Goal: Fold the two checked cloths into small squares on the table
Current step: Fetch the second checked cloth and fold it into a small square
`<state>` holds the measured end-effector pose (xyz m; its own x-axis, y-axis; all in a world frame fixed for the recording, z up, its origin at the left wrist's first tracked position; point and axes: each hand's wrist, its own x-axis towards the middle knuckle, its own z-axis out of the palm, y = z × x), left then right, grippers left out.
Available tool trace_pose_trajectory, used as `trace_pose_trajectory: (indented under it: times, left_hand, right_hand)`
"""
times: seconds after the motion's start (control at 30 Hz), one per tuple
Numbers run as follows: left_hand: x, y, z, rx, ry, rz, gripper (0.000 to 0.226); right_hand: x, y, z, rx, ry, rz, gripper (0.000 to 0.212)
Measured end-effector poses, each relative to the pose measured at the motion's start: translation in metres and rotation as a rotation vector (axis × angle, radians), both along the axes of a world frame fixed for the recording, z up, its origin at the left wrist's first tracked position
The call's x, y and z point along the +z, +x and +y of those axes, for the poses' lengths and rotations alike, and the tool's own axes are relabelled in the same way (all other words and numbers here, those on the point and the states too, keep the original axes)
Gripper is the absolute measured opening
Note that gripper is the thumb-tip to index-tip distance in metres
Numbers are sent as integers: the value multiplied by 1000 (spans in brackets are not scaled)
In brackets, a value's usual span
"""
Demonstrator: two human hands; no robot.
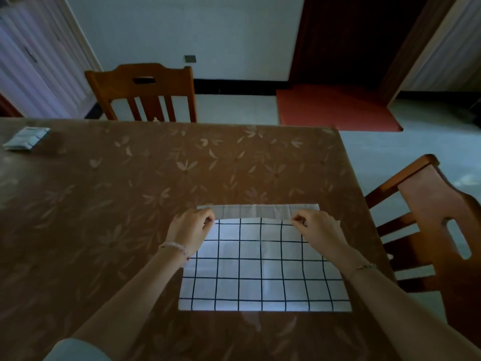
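Note:
A white cloth with a dark check (263, 269) lies on the brown flowered table (130, 204), near its front right. Its upper layer is laid over the lower one, and a plain strip of the lower layer shows along the far edge. My left hand (190, 229) pinches the upper layer's far left corner. My right hand (316, 227) pinches the far right corner. A small folded cloth (26, 138) rests at the table's far left edge.
One wooden chair (145, 92) stands at the table's far side, another wooden chair (437, 225) at its right side. A red mat (335, 108) lies on the floor before a dark doorway.

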<state>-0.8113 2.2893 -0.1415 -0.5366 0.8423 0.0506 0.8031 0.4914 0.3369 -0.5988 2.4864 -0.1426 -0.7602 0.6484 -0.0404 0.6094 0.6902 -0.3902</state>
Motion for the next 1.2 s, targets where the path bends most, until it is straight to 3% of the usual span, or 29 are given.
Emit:
trace_pose_trajectory:
  times: [0.57,1.2]
  left_hand:
    - [-60,-47,52,88,-44,38,8]
    - [-74,-50,66,112,-105,141,9]
  right_hand:
    - [-57,-56,56,16,109,-4,12]
    - [-82,-63,58,-67,237,36,6]
